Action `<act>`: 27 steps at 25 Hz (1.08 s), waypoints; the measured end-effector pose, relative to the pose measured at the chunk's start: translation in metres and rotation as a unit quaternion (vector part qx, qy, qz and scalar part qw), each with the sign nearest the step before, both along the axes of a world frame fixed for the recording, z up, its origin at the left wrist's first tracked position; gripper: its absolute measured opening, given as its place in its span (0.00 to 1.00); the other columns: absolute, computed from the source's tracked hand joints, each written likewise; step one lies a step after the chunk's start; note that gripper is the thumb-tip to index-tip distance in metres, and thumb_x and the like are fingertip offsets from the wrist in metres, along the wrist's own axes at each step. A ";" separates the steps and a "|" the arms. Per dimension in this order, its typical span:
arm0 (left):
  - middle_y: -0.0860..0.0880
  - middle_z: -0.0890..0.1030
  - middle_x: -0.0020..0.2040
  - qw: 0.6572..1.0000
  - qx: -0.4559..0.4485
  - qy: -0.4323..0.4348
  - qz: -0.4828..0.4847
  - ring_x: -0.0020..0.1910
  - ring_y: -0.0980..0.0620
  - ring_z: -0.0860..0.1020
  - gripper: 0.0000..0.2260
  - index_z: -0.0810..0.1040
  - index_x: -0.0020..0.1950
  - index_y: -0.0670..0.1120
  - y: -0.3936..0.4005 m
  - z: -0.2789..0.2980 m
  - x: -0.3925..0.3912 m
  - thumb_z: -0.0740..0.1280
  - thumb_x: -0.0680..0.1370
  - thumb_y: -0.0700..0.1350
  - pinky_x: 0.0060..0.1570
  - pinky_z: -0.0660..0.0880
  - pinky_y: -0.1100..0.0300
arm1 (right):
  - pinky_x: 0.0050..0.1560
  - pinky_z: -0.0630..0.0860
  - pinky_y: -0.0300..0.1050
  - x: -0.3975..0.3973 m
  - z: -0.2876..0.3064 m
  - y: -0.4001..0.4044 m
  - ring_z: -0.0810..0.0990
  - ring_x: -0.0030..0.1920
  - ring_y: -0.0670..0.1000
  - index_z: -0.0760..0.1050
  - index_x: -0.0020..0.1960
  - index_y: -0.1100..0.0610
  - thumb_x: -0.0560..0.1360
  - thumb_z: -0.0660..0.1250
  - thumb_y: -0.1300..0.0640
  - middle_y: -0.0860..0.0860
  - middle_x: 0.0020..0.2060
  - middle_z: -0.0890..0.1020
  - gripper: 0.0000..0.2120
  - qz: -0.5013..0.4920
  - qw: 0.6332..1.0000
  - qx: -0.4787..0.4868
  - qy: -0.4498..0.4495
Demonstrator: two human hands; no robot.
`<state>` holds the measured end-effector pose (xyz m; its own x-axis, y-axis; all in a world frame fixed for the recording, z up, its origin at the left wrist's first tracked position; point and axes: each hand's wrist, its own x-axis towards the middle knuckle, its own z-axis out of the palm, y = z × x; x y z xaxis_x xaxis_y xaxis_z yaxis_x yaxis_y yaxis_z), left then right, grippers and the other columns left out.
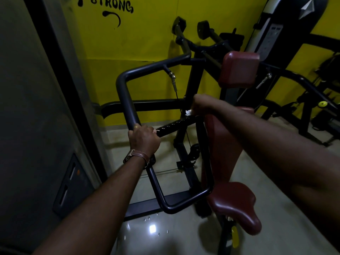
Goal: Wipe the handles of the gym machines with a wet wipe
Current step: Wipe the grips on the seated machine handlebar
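A black tubular lever arm (127, 100) of a gym machine forms a loop in front of me, with a ribbed black handle (174, 125) crossing it. My left hand (143, 139), with a brown-strapped watch on the wrist, grips the tube where the ribbed handle's left end joins it. My right hand (201, 105) is curled over the handle's right end and holds a white wet wipe (188, 112), of which only a small corner shows under the fingers.
The machine's dark red seat (233, 205), backrest (220, 150) and upper pad (239, 68) stand to the right. A yellow wall (147, 39) is behind, a grey pillar (36, 107) on the left, more black machines at the right. Shiny floor (152, 229) lies below.
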<state>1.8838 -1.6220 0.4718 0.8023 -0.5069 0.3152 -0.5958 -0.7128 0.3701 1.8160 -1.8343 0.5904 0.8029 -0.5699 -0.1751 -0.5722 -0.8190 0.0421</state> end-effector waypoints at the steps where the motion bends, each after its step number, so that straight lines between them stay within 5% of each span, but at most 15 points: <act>1: 0.45 0.82 0.46 1.000 -0.006 0.005 0.000 0.56 0.41 0.74 0.12 0.83 0.46 0.45 0.000 0.001 0.000 0.61 0.78 0.48 0.52 0.67 0.50 | 0.32 0.73 0.41 0.003 0.000 0.007 0.79 0.42 0.53 0.78 0.57 0.61 0.75 0.72 0.54 0.55 0.45 0.78 0.15 -0.008 1.000 0.002 0.011; 5: 0.45 0.82 0.46 1.000 -0.022 0.017 0.000 0.56 0.41 0.73 0.11 0.83 0.45 0.45 0.002 0.004 -0.002 0.63 0.78 0.48 0.54 0.67 0.50 | 0.49 0.79 0.46 0.015 -0.008 0.054 0.80 0.50 0.54 0.74 0.62 0.60 0.77 0.69 0.56 0.56 0.53 0.79 0.16 0.038 0.998 -0.043 0.007; 8: 0.44 0.82 0.45 0.999 -0.039 0.029 0.005 0.56 0.42 0.74 0.11 0.83 0.44 0.45 0.002 0.002 -0.001 0.63 0.77 0.48 0.53 0.67 0.50 | 0.42 0.77 0.48 0.013 -0.043 0.105 0.81 0.47 0.57 0.77 0.53 0.58 0.77 0.67 0.55 0.55 0.46 0.81 0.08 0.094 0.994 -0.018 -0.054; 11: 0.46 0.83 0.46 0.999 -0.038 0.024 0.003 0.56 0.42 0.74 0.11 0.83 0.45 0.46 0.002 -0.001 0.001 0.63 0.77 0.49 0.52 0.67 0.51 | 0.52 0.76 0.49 -0.007 -0.087 0.109 0.80 0.52 0.57 0.80 0.55 0.56 0.77 0.63 0.60 0.54 0.49 0.82 0.10 0.069 0.970 -0.009 -0.234; 13: 0.46 0.83 0.46 0.999 -0.036 0.026 0.001 0.56 0.43 0.73 0.11 0.83 0.45 0.47 0.002 0.000 0.001 0.63 0.77 0.49 0.52 0.67 0.51 | 0.68 0.68 0.46 -0.025 -0.108 0.115 0.77 0.62 0.55 0.79 0.61 0.57 0.74 0.61 0.67 0.53 0.56 0.82 0.18 -0.010 0.902 0.048 -0.429; 15: 0.46 0.83 0.46 0.999 -0.039 0.025 0.001 0.56 0.43 0.73 0.11 0.83 0.46 0.47 0.001 0.000 0.001 0.63 0.77 0.49 0.52 0.67 0.51 | 0.68 0.67 0.38 -0.027 -0.124 0.141 0.77 0.64 0.52 0.80 0.60 0.59 0.76 0.61 0.67 0.53 0.57 0.82 0.16 -0.114 0.797 0.140 -0.576; 17: 0.46 0.83 0.46 0.999 -0.044 0.026 -0.002 0.56 0.43 0.73 0.11 0.83 0.45 0.46 0.002 -0.002 0.001 0.63 0.77 0.49 0.52 0.66 0.51 | 0.59 0.76 0.39 -0.018 -0.132 0.175 0.81 0.56 0.50 0.82 0.55 0.58 0.79 0.62 0.62 0.52 0.51 0.84 0.10 -0.261 0.656 0.266 -0.656; 19: 0.46 0.83 0.46 0.999 -0.046 0.024 -0.002 0.56 0.43 0.73 0.11 0.83 0.44 0.46 0.003 -0.001 0.001 0.63 0.77 0.49 0.52 0.66 0.51 | 0.54 0.80 0.49 -0.006 -0.123 0.181 0.82 0.48 0.51 0.81 0.50 0.56 0.81 0.61 0.58 0.54 0.49 0.84 0.10 -0.425 0.452 0.402 -0.673; 20: 0.46 0.83 0.46 0.999 -0.043 0.024 0.000 0.56 0.42 0.73 0.11 0.83 0.44 0.46 0.003 0.000 0.001 0.63 0.77 0.48 0.52 0.66 0.51 | 0.54 0.80 0.51 -0.003 -0.119 0.171 0.82 0.47 0.52 0.80 0.52 0.55 0.81 0.60 0.56 0.56 0.50 0.84 0.10 -0.469 0.401 0.435 -0.656; 22: 0.45 0.83 0.46 0.999 -0.040 0.022 -0.002 0.56 0.42 0.73 0.11 0.83 0.44 0.46 0.002 0.000 -0.001 0.63 0.77 0.48 0.52 0.66 0.50 | 0.54 0.79 0.51 0.000 -0.102 0.144 0.81 0.50 0.56 0.78 0.57 0.56 0.81 0.61 0.53 0.58 0.54 0.82 0.11 -0.497 0.387 0.461 -0.624; 25: 0.46 0.82 0.45 0.998 -0.056 0.033 -0.003 0.55 0.43 0.73 0.10 0.83 0.44 0.46 0.002 -0.004 0.003 0.63 0.77 0.48 0.49 0.63 0.53 | 0.54 0.78 0.50 0.015 -0.081 0.132 0.79 0.45 0.54 0.81 0.50 0.52 0.80 0.63 0.52 0.55 0.46 0.83 0.09 -0.493 0.300 0.490 -0.653; 27: 0.46 0.82 0.45 0.998 -0.058 0.040 -0.007 0.54 0.45 0.72 0.10 0.82 0.44 0.47 0.001 -0.005 0.006 0.63 0.78 0.49 0.47 0.60 0.54 | 0.53 0.79 0.50 0.025 -0.092 0.153 0.81 0.46 0.55 0.81 0.55 0.55 0.80 0.65 0.52 0.57 0.48 0.84 0.11 -0.489 0.370 0.489 -0.620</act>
